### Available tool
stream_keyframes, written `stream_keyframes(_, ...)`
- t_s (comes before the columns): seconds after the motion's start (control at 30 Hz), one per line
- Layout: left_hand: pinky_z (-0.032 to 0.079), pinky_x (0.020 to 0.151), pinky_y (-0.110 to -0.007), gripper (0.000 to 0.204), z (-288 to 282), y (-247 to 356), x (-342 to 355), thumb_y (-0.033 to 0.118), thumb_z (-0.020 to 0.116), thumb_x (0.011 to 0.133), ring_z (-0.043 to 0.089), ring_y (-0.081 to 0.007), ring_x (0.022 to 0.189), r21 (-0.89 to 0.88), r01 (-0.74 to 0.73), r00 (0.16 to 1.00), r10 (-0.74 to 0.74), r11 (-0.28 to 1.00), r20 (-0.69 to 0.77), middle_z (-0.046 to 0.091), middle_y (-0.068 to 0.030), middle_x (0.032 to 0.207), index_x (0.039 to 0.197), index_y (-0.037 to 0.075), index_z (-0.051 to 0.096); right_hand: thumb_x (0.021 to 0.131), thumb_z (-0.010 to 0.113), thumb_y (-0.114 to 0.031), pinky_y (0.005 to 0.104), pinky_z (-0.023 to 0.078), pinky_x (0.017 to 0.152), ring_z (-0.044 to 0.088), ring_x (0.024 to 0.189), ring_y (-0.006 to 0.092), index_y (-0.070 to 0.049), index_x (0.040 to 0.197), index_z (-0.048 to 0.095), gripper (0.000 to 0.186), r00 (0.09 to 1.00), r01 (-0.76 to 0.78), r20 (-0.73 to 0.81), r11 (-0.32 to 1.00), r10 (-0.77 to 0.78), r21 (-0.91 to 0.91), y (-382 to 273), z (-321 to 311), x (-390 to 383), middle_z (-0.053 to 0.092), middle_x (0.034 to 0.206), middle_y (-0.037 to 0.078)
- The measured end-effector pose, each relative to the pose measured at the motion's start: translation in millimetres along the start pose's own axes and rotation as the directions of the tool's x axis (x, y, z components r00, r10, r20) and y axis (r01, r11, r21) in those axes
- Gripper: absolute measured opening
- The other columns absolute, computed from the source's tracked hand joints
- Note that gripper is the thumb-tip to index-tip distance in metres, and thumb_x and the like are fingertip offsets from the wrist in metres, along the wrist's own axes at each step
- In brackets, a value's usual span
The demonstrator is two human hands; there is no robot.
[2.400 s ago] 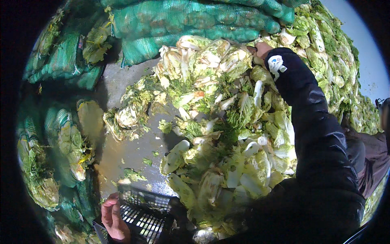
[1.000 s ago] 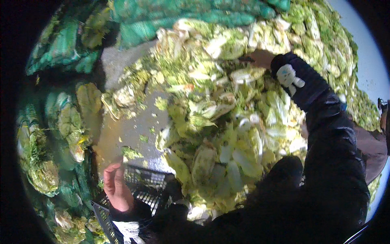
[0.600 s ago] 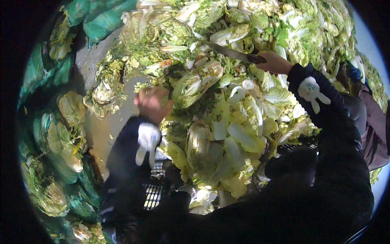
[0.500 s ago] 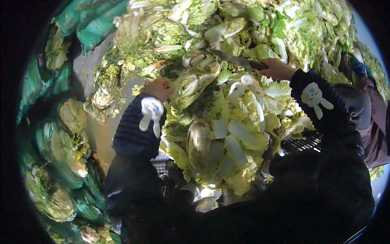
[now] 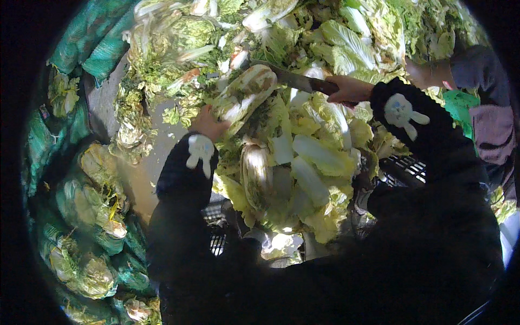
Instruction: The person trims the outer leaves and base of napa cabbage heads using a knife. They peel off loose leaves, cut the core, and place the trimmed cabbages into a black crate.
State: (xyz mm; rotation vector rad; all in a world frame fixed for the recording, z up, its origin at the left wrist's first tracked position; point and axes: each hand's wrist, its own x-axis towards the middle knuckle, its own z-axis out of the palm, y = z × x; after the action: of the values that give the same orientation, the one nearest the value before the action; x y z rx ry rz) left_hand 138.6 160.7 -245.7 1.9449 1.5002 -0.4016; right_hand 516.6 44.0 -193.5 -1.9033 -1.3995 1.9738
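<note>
A napa cabbage (image 5: 246, 96) with brownish outer leaves lies tilted on the heap before me. My left hand (image 5: 209, 124) grips its near, lower left end, fingers curled against the leaves. In my right hand (image 5: 349, 90) is a knife (image 5: 295, 79), its dark handle wrapped by my fingers. The blade points left and reaches the cabbage's far end; whether it touches or passes just behind cannot be made out. Below lies another whole cabbage (image 5: 257, 173), beside pale loose leaves (image 5: 311, 179).
Green mesh sacks (image 5: 111, 51) of cabbages line the left side. Trimmed leaves (image 5: 346, 46) pile up at the back. A black plastic crate (image 5: 406, 169) shows under the leaves. At right, another person's arm (image 5: 433, 73) reaches in near a green bag (image 5: 460, 111).
The cabbage shows more of its brown-streaked side now, and the knife has come to its far end. My view has shifted a little. At right, another person's arm has come into sight.
</note>
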Motion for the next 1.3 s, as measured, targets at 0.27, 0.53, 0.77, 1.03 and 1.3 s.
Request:
stream_keyframes(0.27, 0.033, 0.086, -0.047, 0.089, 69, 12, -167, 0.046, 0.071, 0.056, 0.041, -0.0346, 0.106, 0.212, 0.136, 0.991, -0.133, 0.968, -0.028, 0.046, -0.0159, 0.110, 0.128, 0.011, 0.030, 0.074, 0.053, -0.013, 0.0464, 0.041, 0.060, 0.054, 0.068, 0.0388, -0.006, 0.097, 0.041, 0.028, 0.904, 0.185, -0.244, 0.837, -0.350, -0.515, 37, 65, -68, 0.054, 0.068, 0.019)
stream_keyframes(0.53, 0.039, 0.081, -0.042, 0.075, 115, -19, -148, 0.037, 0.072, 0.059, 0.051, -0.0305, 0.095, -0.121, 0.205, 0.940, -0.230, 0.971, -0.254, 0.055, -0.0153, 0.102, 0.119, 0.002, 0.041, 0.073, 0.054, -0.016, 0.0409, 0.043, 0.059, 0.056, 0.063, 0.0324, -0.002, 0.093, 0.047, 0.026, 0.934, 0.088, -0.324, 0.977, -0.149, -0.195, 43, 120, -63, 0.055, 0.069, 0.018)
stream_keyframes(0.77, 0.045, 0.074, -0.035, 0.059, 67, -56, -103, 0.028, 0.068, 0.072, 0.056, -0.0196, 0.086, -0.393, 0.415, 0.888, -0.273, 0.820, 0.369, 0.058, -0.0117, 0.089, 0.115, -0.002, 0.041, 0.071, 0.054, -0.015, 0.0419, 0.044, 0.053, 0.057, 0.056, 0.0287, -0.003, 0.089, 0.048, 0.023, 0.945, 0.122, -0.265, 0.959, -0.191, -0.256, 3, 98, 8, 0.055, 0.061, 0.014)
stream_keyframes(1.03, 0.047, 0.076, -0.036, 0.060, 79, -64, -91, 0.026, 0.071, 0.069, 0.057, -0.0235, 0.088, -0.584, 0.551, 0.830, -0.323, 0.596, 0.454, 0.057, -0.0102, 0.099, 0.114, 0.000, 0.042, 0.062, 0.054, -0.007, 0.0277, 0.040, 0.031, 0.046, 0.036, 0.0143, -0.001, 0.068, 0.048, 0.011, 0.961, -0.085, 0.241, 0.977, 0.132, -0.196, -27, 35, 54, 0.045, 0.046, 0.005)
stream_keyframes(1.3, 0.045, 0.069, -0.042, 0.076, 77, 5, -211, 0.040, 0.079, 0.047, 0.055, -0.0312, 0.082, -0.458, 0.341, 0.845, -0.481, 0.821, -0.233, 0.056, -0.0176, 0.088, 0.103, 0.001, 0.046, 0.066, 0.052, -0.006, 0.0301, 0.042, 0.035, 0.049, 0.039, 0.0136, -0.003, 0.082, 0.048, 0.016, 0.958, 0.116, 0.278, 0.983, -0.073, -0.144, 6, 59, -19, 0.048, 0.050, 0.005)
